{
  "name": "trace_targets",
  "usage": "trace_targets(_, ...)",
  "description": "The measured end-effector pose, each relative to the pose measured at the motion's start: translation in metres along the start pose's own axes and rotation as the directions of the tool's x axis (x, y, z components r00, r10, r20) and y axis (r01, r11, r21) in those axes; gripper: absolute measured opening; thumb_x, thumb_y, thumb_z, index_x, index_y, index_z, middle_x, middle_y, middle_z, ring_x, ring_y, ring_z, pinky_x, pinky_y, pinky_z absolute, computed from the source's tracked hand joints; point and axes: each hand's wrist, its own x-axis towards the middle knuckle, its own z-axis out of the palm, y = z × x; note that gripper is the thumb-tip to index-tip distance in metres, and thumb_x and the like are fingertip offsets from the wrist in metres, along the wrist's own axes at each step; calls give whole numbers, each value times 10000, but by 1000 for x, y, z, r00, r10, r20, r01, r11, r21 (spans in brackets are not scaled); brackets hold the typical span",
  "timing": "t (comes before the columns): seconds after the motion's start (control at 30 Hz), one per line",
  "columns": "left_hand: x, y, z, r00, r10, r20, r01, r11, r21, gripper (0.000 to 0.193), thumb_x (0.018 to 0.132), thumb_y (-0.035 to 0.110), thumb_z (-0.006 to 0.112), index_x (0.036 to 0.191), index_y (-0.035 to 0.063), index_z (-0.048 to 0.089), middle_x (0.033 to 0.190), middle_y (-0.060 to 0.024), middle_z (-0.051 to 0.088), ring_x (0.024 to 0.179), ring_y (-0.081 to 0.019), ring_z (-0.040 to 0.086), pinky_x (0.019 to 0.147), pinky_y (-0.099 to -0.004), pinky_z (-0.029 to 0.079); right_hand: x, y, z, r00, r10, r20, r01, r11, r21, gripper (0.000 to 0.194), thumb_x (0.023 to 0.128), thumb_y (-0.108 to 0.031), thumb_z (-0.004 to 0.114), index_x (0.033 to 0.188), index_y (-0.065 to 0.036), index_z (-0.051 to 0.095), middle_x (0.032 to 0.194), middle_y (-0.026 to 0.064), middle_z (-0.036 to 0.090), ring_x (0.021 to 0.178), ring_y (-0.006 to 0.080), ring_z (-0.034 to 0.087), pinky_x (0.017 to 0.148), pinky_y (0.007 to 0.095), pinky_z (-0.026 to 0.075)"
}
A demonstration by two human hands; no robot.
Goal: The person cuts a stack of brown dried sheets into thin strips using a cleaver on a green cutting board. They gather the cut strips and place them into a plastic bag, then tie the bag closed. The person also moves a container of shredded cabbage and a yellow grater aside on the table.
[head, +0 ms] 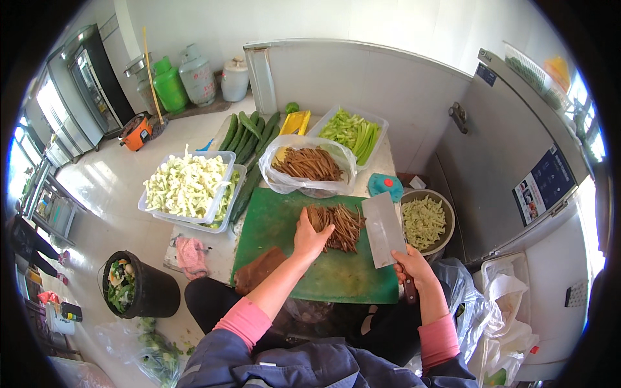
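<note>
My left hand point(310, 236) rests on a bundle of thin brown stems point(342, 225) lying on a green cutting board point(339, 279), its fingers curled over the bundle's left part. In my right hand point(411, 266) is a cleaver point(385, 228) with a dark wooden handle, its broad blade over the board's right edge. A brown piece of material point(259, 269), which I cannot identify, lies at the board's lower left. Behind the board stands a clear plastic bag point(271, 174) holding more brown stems point(308, 164).
Plastic tubs point(225, 191) of cut pale vegetable and cucumbers point(250, 131) are at the left; a tub of celery point(351, 131) is behind. A metal pot point(451, 218) of chopped vegetable stands right. A black bucket point(157, 291) of scraps is on the floor; a person's legs point(36, 247) show far left.
</note>
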Motion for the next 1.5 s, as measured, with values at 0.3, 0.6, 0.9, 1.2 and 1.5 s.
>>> trace_targets(0.3,-6,12,-7,997,-59,47,60,998,-27,1059,906,342,883,1679,-38,266,1590,-272,493,1445,-382,551,1191,-439,453,8,17,-9,997,59,-59,-51,991,123,202,1096,-271,667,1202,-115,595,692,-3,526,494,128,501,487,349,473)
trace_targets(0.6,-6,0,-5,999,35,14,-35,998,-48,1097,882,325,894,1686,-30,237,1559,-306,496,1409,-441,561,1163,-473,481,2,28,-14,993,5,-119,23,971,236,172,1107,-277,661,1166,-136,582,694,7,555,487,134,510,479,337,473)
trace_targets(0.9,-7,-6,-5,999,47,8,-46,997,-56,1048,909,286,881,1678,-54,256,1576,-264,538,1440,-357,570,1193,-414,451,-5,41,-14,998,65,14,-63,847,528,178,1116,-300,652,1055,-187,528,709,2,520,496,129,454,508,344,434)
trace_targets(1.2,-10,-1,-10,999,49,23,-48,997,-65,1057,908,284,877,1681,-60,243,1584,-269,523,1450,-372,559,1198,-417,446,15,10,-18,926,-134,-352,103,989,-103,163,1102,-192,599,1123,-31,614,632,52,550,423,175,504,398,361,435)
trace_targets(1.5,-6,6,-6,999,40,16,-40,999,-11,1097,874,328,894,1683,-34,247,1564,-312,494,1420,-446,548,1175,-470,471,50,15,-17,765,-642,-53,112,213,-971,287,1070,-264,571,1162,2,625,807,265,717,576,418,701,697,562,584)
